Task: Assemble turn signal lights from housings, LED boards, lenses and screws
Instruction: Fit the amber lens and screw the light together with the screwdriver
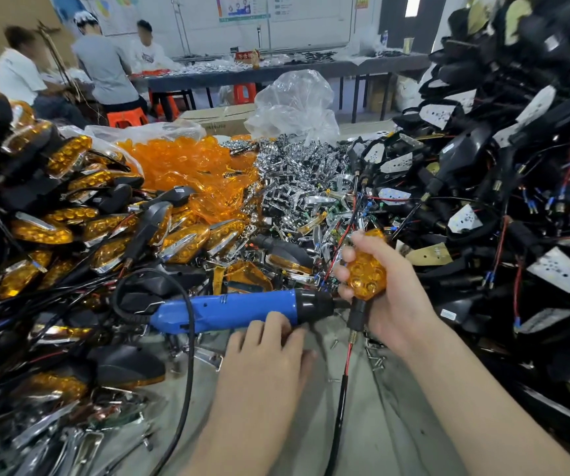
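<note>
Heaps covered grey worktable (373, 424): finished amber lights (53, 231) left, orange lenses (180, 159) behind, chrome trims (297, 180) centre, wired black housings (483, 207) right; loose screws (378, 360) lay near front.

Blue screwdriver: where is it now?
Head view, lower centre: the blue screwdriver sits level in the left hand, its tip pointing right at the amber turn signal held in the right hand.

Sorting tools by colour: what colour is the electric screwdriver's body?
The electric screwdriver is blue with a black nose, head view.
</note>
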A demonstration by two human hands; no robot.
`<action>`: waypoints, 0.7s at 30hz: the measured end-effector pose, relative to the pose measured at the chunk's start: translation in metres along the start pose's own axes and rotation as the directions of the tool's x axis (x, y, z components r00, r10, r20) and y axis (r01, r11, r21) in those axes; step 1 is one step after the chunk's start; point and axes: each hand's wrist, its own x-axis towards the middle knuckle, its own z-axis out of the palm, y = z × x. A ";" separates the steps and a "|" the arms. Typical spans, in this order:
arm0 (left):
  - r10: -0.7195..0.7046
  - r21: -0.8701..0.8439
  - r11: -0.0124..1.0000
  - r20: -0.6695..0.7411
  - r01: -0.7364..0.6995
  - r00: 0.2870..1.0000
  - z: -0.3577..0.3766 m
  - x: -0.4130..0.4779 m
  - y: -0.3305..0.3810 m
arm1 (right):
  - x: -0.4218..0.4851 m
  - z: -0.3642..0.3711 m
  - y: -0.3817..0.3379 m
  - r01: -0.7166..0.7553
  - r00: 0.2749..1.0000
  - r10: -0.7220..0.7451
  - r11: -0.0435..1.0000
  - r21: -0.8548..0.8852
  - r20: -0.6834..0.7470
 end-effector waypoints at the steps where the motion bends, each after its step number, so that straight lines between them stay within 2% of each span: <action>1: -0.017 0.009 1.000 0.019 0.017 1.000 -0.001 0.000 0.002 | -0.001 0.000 -0.001 0.000 1.000 0.000 1.000 -0.010 0.009; 6: -0.072 -0.052 0.996 0.069 0.076 0.995 0.001 -0.001 -0.002 | -0.002 -0.001 0.000 -0.014 1.000 0.014 1.000 -0.024 0.004; 9: -0.066 -0.098 0.993 0.053 0.071 0.996 0.003 0.001 -0.004 | 0.001 -0.001 0.001 -0.008 1.000 0.008 0.999 -0.045 0.003; 12: -0.059 -0.203 0.977 0.019 0.062 0.998 0.003 0.000 -0.008 | 0.003 0.001 0.002 0.007 1.000 -0.008 0.999 -0.054 -0.010; 14: -0.105 -0.311 0.945 -0.002 0.099 0.995 0.003 0.000 -0.010 | 0.005 0.003 0.003 0.013 0.999 -0.015 0.998 -0.059 -0.032; 15: -0.163 -0.393 0.908 -0.008 0.147 0.987 0.002 0.000 -0.011 | 0.005 0.005 0.004 0.013 0.999 -0.016 0.998 -0.066 -0.046; 17: -0.275 -0.599 0.768 0.012 0.227 0.961 -0.001 0.005 -0.011 | 0.007 0.008 0.005 0.007 0.998 -0.012 0.997 -0.074 -0.062; 19: -0.327 -0.757 0.619 -0.004 0.211 0.945 -0.005 0.017 -0.010 | 0.007 0.009 0.006 0.001 0.999 -0.004 0.998 -0.063 -0.048; 21: -0.344 -0.827 0.537 -0.034 0.167 0.938 -0.009 0.035 -0.009 | 0.008 0.009 0.007 0.000 1.000 -0.001 0.998 -0.059 -0.019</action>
